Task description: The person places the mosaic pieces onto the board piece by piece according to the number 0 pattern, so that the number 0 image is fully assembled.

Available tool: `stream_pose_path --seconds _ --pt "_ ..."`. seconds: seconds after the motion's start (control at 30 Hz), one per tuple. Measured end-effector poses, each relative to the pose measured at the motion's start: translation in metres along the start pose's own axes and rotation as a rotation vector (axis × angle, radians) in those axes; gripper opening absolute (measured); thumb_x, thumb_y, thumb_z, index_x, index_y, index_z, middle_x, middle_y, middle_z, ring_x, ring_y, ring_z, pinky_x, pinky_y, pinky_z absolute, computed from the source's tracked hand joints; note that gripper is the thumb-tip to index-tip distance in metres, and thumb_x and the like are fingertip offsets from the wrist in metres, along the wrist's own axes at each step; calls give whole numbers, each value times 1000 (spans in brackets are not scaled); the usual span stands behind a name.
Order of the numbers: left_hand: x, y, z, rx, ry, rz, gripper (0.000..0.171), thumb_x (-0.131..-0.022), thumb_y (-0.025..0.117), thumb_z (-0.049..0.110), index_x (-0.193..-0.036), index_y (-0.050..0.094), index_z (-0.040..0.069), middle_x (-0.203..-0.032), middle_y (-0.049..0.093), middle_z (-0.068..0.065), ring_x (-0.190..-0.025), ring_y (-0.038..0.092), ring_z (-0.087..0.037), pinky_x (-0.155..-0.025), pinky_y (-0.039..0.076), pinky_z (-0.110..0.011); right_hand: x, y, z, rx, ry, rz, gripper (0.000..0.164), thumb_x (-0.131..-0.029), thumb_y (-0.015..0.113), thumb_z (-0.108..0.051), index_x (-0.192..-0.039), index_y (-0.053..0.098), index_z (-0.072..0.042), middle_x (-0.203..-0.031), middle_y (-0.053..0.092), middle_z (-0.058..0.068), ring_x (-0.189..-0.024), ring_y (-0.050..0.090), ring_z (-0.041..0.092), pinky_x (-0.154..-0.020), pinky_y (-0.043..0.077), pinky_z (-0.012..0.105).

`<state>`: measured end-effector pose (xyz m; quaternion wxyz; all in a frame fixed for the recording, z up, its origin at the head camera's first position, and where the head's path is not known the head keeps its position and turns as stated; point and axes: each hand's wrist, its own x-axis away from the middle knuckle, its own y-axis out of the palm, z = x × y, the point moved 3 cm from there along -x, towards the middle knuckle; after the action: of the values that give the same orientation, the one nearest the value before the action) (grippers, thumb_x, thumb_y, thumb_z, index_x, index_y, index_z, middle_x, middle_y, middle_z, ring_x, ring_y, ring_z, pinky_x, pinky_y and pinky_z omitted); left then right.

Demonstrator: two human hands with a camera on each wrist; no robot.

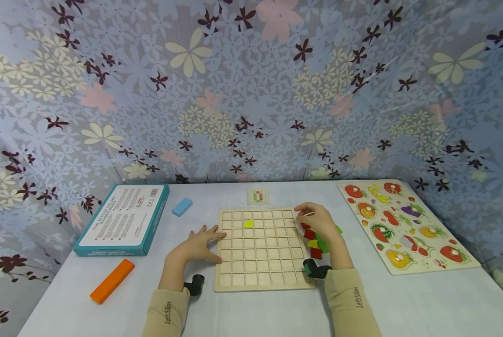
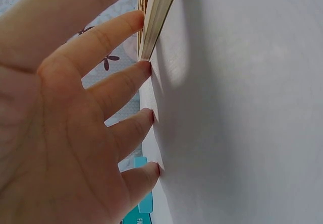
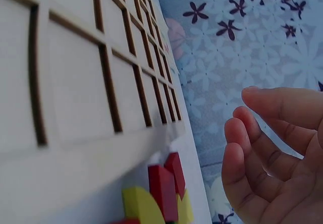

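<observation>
A wooden grid board (image 1: 259,287) lies flat on the table, with one yellow quarter-round piece (image 1: 249,223) in a cell of its upper left part. My left hand (image 1: 198,245) is spread at the board's left side. Its thumb and a finger touch that edge, and other fingertips rest on the table. Above the board's upper right corner hovers my right hand (image 1: 318,220), fingers loosely bent; in the right wrist view nothing shows between them. Below this hand, beside the board, lie red pieces (image 3: 161,188), yellow pieces (image 3: 139,204) and green pieces (image 1: 324,245).
A small pattern card (image 1: 258,196) lies behind the board. To the left are a teal and white box (image 1: 122,217), a blue block (image 1: 182,207) and an orange bar (image 1: 112,282). A fruit puzzle board (image 1: 407,229) lies at the right. Floral cloth (image 1: 251,93) hangs behind the table.
</observation>
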<state>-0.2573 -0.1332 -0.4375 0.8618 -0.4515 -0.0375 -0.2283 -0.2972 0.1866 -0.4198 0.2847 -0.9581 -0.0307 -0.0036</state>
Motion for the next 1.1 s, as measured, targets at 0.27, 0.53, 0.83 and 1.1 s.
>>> stream_pose_path --seconds 0.27,0.53,0.83,1.1 --pt "0 1 -1 1 0 -2 75 -67 81 23 -134 50 13 -150 27 -15 -139 9 -41 -109 -2 -61 4 -8 11 -21 60 27 28 -87 59 -8 -113 60 3 -102 58 18 -89 56 28 -73 52 36" --pt "1 0 0 10 -7 8 74 -66 81 23 -134 50 13 -150 27 -14 -139 8 -41 -109 -2 -61 4 -15 14 -41 78 12 31 -88 58 -9 -116 58 3 -106 56 20 -88 56 29 -76 52 37" --pt "0 0 1 5 1 12 75 -66 81 23 -134 50 13 -150 27 -14 -139 9 -41 -109 -2 -61 4 -22 22 7 107 34 31 -87 59 -9 -116 58 3 -107 58 20 -90 55 27 -76 49 33" --pt "0 1 0 4 4 7 75 -67 81 23 -134 50 13 -150 27 -15 -139 9 -41 -109 -2 -61 7 -26 30 5 165 17 34 -87 60 -12 -118 56 2 -108 57 20 -86 55 25 -77 49 33"
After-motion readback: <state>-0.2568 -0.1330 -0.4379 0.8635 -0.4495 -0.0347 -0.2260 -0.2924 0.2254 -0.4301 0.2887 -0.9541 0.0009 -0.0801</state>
